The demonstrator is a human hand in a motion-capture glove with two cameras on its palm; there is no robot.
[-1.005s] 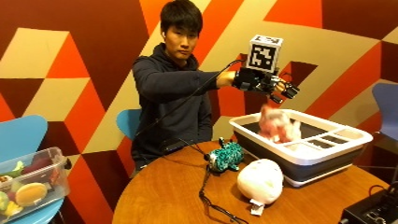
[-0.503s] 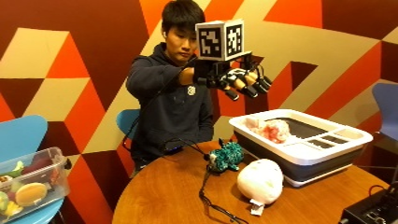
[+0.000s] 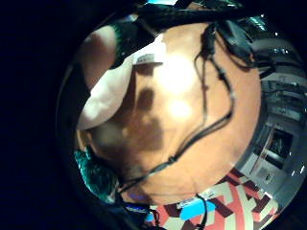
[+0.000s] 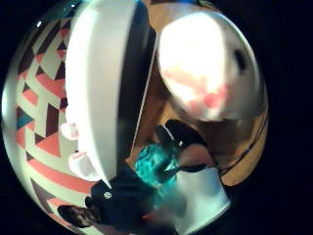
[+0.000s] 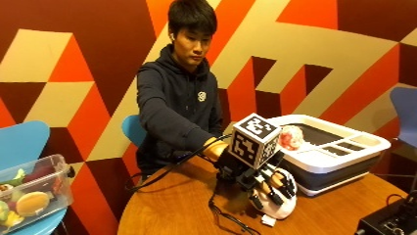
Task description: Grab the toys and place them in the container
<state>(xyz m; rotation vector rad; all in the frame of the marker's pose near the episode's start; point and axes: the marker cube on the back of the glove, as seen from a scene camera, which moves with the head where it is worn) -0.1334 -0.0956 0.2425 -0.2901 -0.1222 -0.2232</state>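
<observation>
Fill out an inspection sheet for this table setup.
Surface: round wooden table, bare wood near the person.
Job's things: white plush toy on the table; teal toy beside it; pink toy in the white container.
Clutter: black device at the table's edge.
Hand: gloved right hand over the white plush toy, fingers spread, nothing held.
Cables: black cable across the table.
Surroundings: patterned wall, blue chairs, clear bin of toy food.
</observation>
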